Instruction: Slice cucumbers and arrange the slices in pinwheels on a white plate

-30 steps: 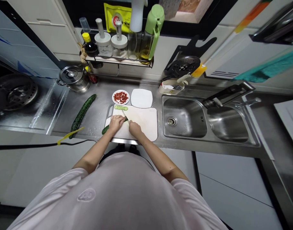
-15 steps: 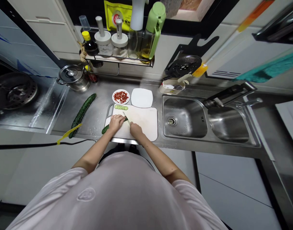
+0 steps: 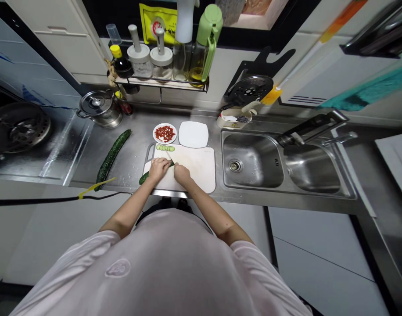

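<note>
Dark green, the cut cucumber [image 3: 143,177] lies aslant on the white cutting board [image 3: 201,169], poking out on both sides of my left hand [image 3: 159,168], whose fingers bend over it and hold it down. My right hand [image 3: 183,174] is closed round a knife [image 3: 169,155]; my grip hides the handle, and only a thin, pale length of blade shows, pointing away from me beside the cucumber's right end. Whether the edge touches the flesh I cannot tell at this size. To slice well here, I judge, my left fingertips should be tucked back so the knuckles guide the flat of the blade, with the thumb behind them, and the cucumber pinned firmly, since a round body could roll. The blade wants to go down upright with a light forward push, and each backward shift of the left hand should be small and equal, so the thickness matches from piece to piece. Pale green slices [image 3: 165,148] lie in a row near the board's far left corner, a fair guide for that thickness. The whole cucumber [image 3: 113,160] rests well apart on the steel table [image 3: 130,171], out of the knife's way.
</note>
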Demonstrator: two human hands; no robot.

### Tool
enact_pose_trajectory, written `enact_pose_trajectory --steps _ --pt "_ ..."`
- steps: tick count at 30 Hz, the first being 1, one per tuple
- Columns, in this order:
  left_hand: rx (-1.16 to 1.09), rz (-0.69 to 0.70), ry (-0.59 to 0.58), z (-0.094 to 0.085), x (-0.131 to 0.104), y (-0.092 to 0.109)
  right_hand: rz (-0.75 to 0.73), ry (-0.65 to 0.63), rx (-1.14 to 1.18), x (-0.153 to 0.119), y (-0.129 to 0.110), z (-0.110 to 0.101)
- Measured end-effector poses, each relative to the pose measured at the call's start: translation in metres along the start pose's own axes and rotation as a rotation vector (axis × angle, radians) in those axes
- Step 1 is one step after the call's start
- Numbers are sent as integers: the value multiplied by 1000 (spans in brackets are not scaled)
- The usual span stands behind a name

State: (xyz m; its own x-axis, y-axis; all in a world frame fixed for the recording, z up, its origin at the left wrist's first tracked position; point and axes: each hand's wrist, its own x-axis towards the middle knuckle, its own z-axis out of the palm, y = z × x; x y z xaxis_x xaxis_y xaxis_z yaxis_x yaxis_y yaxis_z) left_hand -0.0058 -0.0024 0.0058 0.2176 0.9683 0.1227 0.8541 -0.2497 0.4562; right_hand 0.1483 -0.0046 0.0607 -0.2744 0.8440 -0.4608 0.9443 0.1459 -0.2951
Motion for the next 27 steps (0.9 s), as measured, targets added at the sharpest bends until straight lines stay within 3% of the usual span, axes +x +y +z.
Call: enact_pose_trajectory --steps 12,27 --pt "2 -7 -1 1 -1 -1 27 -39 -62 -44 20 14" --pt "-7 -37 -29 -2 0 3 24 -20 -59 -29 12 13"
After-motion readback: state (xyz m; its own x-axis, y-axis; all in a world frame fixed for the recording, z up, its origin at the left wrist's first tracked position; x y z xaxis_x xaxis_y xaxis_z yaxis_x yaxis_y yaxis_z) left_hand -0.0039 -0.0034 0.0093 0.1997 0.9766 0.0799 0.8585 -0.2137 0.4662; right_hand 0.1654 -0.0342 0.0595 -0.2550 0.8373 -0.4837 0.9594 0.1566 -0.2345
